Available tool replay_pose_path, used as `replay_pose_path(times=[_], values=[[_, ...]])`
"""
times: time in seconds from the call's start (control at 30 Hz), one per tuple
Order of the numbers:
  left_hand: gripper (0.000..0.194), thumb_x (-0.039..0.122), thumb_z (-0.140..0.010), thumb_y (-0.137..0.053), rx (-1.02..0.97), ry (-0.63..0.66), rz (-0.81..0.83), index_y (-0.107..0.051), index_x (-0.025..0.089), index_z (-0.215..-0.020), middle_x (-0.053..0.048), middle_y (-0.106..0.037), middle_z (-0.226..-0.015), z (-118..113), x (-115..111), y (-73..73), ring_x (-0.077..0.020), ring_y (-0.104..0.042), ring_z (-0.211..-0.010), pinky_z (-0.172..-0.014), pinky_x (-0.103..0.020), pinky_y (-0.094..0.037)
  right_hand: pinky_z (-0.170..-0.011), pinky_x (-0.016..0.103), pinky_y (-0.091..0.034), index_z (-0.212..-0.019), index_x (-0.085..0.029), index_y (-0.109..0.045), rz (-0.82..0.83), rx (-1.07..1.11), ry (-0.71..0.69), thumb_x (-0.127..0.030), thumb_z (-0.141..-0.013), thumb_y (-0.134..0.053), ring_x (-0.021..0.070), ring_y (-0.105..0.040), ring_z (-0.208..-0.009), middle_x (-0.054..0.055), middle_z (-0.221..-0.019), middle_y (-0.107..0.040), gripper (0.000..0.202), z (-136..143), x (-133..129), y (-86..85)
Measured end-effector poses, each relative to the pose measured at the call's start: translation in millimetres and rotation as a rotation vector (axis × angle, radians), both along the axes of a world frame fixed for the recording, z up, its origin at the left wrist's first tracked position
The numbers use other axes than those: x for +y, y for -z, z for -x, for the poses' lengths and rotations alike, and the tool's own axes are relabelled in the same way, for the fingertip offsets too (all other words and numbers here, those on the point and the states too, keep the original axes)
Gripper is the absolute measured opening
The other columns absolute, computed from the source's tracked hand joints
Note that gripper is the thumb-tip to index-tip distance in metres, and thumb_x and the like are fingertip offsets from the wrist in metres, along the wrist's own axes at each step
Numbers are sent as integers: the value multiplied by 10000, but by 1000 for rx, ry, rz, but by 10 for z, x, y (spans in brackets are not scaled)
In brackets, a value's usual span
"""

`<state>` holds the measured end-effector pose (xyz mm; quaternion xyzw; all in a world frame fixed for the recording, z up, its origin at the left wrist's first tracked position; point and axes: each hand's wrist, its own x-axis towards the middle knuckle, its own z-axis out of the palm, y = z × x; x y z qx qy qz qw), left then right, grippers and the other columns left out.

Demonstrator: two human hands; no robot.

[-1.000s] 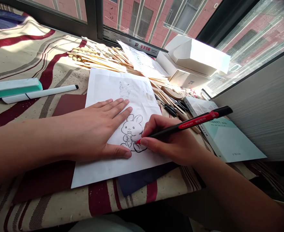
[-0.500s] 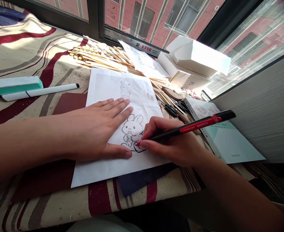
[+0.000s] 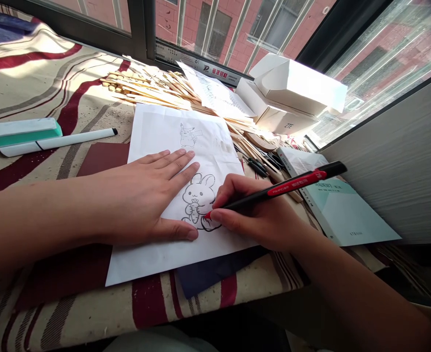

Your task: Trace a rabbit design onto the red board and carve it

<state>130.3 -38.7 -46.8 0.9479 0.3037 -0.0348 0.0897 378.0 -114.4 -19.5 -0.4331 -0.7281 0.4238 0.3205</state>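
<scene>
A white sheet of paper (image 3: 145, 266) lies on the cloth-covered table, with a bunny drawing (image 3: 196, 195) holding a carrot and a fainter cartoon drawing (image 3: 189, 136) above it. My left hand (image 3: 156, 195) rests flat on the sheet, fingers spread, just left of the bunny. Held in my right hand (image 3: 259, 212) is a black and red marker (image 3: 296, 183), its red tip touching the bunny's foot at the lower right. Part of the bunny's right side is hidden by my right fingers.
Wooden sticks (image 3: 149, 88) are piled behind the sheet beside a white box (image 3: 296, 88). A pale green book (image 3: 347, 210) lies at the right. At the left are a white pen (image 3: 61, 142) and a teal-and-white case (image 3: 20, 133). Dark red paper (image 3: 68, 274) shows under the sheet.
The marker's tip has moved slightly within the bunny's foot, where short dark strokes now show. The marker's back end has dipped a little. My left hand stays in place on the sheet.
</scene>
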Motion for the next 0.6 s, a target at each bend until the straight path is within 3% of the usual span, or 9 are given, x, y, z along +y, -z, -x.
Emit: replay_pose_path(times=[0.2, 0.43, 0.6], values=[[1270, 1032, -860, -203, -68, 20, -52, -197, 152, -1776, -151, -34, -1854, -1, 17, 53, -393, -165, -1714, -1385, -472, -115, -614, 159, -502, -849, -148, -691, -81, -49, -17, -141, -844, -912, 90, -647, -697, -7, -781, -730, 221, -8, -15, 10], [1265, 1000, -870, -285, 82, -15, 40, -172, 122, -1775, -157, 25, -1848, -59, -7, -105, -393, -83, -1724, -1392, -481, -93, -616, 167, -511, -824, -141, -693, -79, -49, -65, -144, -845, -905, 96, -654, -698, 5, -781, -740, 213, -31, 17, -7], [1275, 1032, -857, -152, -24, 14, -49, -191, 148, -1775, -144, -25, -1853, 6, 17, 45, -388, -140, -1718, -1390, -468, -97, -597, 159, -497, -834, -134, -691, -31, -10, -46, -125, -836, -906, 82, -628, -671, -3, -768, -725, 215, -27, 13, -10]])
